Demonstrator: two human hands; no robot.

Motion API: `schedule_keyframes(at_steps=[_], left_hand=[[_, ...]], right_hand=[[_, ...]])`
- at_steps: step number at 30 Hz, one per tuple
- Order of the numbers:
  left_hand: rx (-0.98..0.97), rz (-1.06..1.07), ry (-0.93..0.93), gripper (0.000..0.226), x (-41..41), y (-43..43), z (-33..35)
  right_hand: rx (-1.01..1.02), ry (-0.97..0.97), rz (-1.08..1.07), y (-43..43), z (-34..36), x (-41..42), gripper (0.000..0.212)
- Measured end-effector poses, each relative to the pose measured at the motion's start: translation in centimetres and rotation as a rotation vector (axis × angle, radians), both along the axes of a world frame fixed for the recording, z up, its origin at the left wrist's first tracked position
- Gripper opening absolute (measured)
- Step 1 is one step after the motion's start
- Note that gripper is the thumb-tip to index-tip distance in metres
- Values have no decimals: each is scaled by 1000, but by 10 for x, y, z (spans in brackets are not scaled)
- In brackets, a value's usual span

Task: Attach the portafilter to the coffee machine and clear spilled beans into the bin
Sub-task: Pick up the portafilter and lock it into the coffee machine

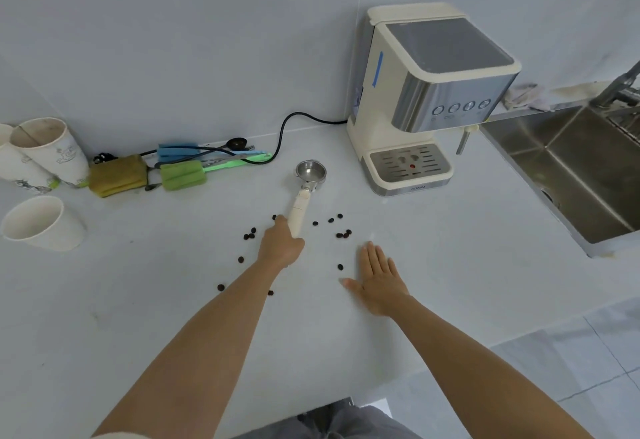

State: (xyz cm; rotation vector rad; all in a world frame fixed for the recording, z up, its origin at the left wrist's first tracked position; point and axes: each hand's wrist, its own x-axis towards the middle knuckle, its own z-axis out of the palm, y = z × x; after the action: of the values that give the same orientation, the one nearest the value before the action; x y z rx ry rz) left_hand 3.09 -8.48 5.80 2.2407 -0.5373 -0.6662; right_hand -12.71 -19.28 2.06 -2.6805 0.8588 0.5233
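**Left hand on the portafilter handle, beans all around**

Head view. Picked the coffee machine [426, 102] as landmark: stood cream and steel at the back of the white counter [156, 317], drip tray facing forward. Lay to its left and a little forward: the portafilter [306, 189], steel basket up toward the wall, cream handle pointing back at the person. Closed round the near end of that handle: the left hand [281, 248], fingers wrapped on it, portafilter resting on the counter. Rested flat, forward of the machine and just right of the handle: the right hand [377, 279], palm down, fingers stretched out and loosely together, holding nothing. Scattered forward-left of the machine, on both sides of the handle: dark coffee beans [343, 234], some touching in small clusters, one close to the right thumb. Sat directly right of the machine: the steel sink [568, 175]. Far left of the machine: paper cups [45, 154], folded sponges [117, 175] and brushes against the wall.
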Motion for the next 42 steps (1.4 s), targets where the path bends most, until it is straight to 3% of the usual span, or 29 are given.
schedule_keyframes(at_steps=[3, 8, 11, 16, 23, 42], left_hand=[[97, -30, -79, 40, 4, -1, 7], [68, -55, -138, 39, 4, -44, 22], [129, -85, -131, 38, -2, -36, 6], [144, -121, -54, 37, -6, -35, -2], [140, -181, -24, 40, -6, -40, 5], [194, -325, -7, 33, 46, -102, 15]], right_hand=[[-1, -52, 20, -8, 13, 4, 75], [-119, -277, 12, -78, 67, 17, 75], [-200, -406, 39, -79, 93, 21, 87], [-318, -547, 53, -98, 139, 38, 76], [-327, -442, 53, -114, 153, 57, 75], [-269, -216, 375, -192, 168, 96, 77]])
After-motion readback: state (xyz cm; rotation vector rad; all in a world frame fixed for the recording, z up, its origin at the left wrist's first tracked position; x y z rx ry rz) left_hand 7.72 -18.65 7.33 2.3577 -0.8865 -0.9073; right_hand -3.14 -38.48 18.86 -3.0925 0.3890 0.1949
